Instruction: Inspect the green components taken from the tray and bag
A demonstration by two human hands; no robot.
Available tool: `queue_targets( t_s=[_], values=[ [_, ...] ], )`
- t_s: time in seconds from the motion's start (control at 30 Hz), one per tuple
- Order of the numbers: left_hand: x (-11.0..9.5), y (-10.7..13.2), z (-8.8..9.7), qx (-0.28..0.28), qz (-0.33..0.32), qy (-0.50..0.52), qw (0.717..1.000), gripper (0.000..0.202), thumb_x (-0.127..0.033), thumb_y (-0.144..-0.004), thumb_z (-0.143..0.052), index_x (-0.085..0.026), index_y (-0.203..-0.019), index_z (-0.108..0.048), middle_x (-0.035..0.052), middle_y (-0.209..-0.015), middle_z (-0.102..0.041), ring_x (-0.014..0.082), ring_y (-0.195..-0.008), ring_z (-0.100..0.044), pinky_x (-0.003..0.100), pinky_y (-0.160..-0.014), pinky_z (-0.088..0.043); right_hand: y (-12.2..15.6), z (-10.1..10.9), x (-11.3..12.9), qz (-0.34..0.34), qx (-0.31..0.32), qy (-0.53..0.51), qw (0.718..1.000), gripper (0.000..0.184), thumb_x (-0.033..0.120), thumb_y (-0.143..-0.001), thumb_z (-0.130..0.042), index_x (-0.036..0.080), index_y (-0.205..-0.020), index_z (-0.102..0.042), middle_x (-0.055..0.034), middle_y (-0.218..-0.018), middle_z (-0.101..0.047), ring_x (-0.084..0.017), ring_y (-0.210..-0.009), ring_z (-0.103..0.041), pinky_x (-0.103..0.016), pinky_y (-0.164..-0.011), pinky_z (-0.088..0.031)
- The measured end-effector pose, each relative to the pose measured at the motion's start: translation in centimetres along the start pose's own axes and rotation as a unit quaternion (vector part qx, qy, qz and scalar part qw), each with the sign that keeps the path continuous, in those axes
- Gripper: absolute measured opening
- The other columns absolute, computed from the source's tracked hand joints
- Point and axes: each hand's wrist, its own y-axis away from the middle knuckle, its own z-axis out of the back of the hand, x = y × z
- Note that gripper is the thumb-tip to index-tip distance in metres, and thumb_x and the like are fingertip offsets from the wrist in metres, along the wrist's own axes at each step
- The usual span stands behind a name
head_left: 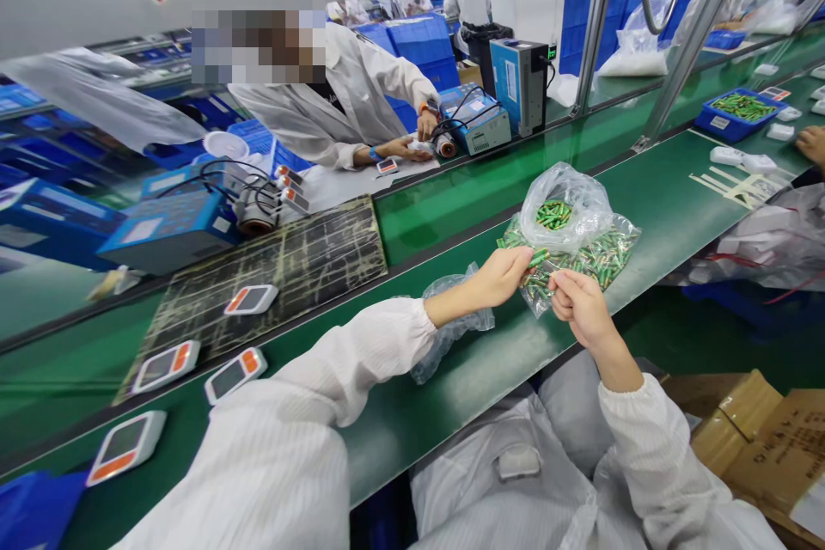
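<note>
Green conveyor belt (663,215) runs across the factory line under a clear plastic bag (609,253) packed with small green cylindrical cells (599,258), their print too small to read. Left hand (496,284) pinches one green cell (538,258) between narrowly closed fingertips, its long axis pointing right toward the bag. Right hand (580,305) narrowly pinches the bag's lower edge.

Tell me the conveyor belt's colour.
The conveyor belt is green, best seen in the head view.
</note>
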Motion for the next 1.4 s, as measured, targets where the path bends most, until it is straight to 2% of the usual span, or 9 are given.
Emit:
queue_targets(
  t_s=[0.37,0.67,0.83,1.2,1.4],
  values=[
    [-0.8,0.1,0.1,0.003,-0.024,-0.043,0.999,0.059,-0.063,-0.109,-0.025,-0.022,-0.070,-0.041,-0.0017,-0.062,-0.047,0.0136,-0.061,-0.040,0.029,-0.061,-0.034,0.2,-0.1,0.1,0.012,0.004,-0.005,1.000,0.042,0.054,-0.087,-0.079,0.018,-0.077,-0.060,0.0128,-0.052,-0.023,-0.004,-0.041,-0.016,-0.022,-0.041,-0.011],
    [-1.1,0.4,0.0,0.005,-0.034,-0.061,0.998,0.057,-0.058,-0.110,-0.025,-0.022,-0.070,-0.042,-0.0018,-0.062,-0.048,0.0139,-0.061,-0.042,0.029,-0.063,-0.034,0.7,0.0,0.5,-0.011,-0.009,0.025,1.000,0.046,0.059,-0.082,-0.081,0.018,-0.077,-0.060,0.0126,-0.050,-0.026,-0.004,-0.040,-0.016,-0.022,-0.040,-0.011],
    [-1.5,0.5,0.3,0.007,-0.055,-0.116,0.992,0.053,-0.055,-0.110,-0.027,-0.022,-0.071,-0.041,-0.0017,-0.063,-0.046,0.0140,-0.061,-0.039,0.030,-0.064,-0.033,0.9,0.2,0.7,-0.027,-0.016,0.036,0.999,0.047,0.060,-0.082,-0.081,0.018,-0.075,-0.060,0.0120,-0.048,-0.027,-0.004,-0.039,-0.018,-0.022,-0.040,-0.011],
    [-2.5,1.0,1.2,0.029,-0.083,-0.147,0.985,0.048,-0.051,-0.110,-0.030,-0.023,-0.073,-0.040,-0.0001,-0.066,-0.048,0.0152,-0.062,-0.041,0.030,-0.065,-0.035,1.7,-0.3,1.9,-0.048,0.023,0.030,0.998,0.042,0.054,-0.085,-0.079,0.018,-0.075,-0.061,0.0118,-0.048,-0.026,-0.004,-0.039,-0.016,-0.022,-0.039,-0.011],
    [-3.0,1.2,0.5,0.014,-0.068,-0.092,0.993,0.045,-0.047,-0.109,-0.032,-0.023,-0.072,-0.037,-0.0018,-0.065,-0.045,0.0140,-0.061,-0.039,0.030,-0.063,-0.033,1.9,-1.5,1.5,0.028,-0.008,-0.026,0.999,0.043,0.053,-0.088,-0.078,0.020,-0.073,-0.055,0.0127,-0.051,-0.020,-0.004,-0.040,-0.014,-0.023,-0.042,-0.013]
  ],
)
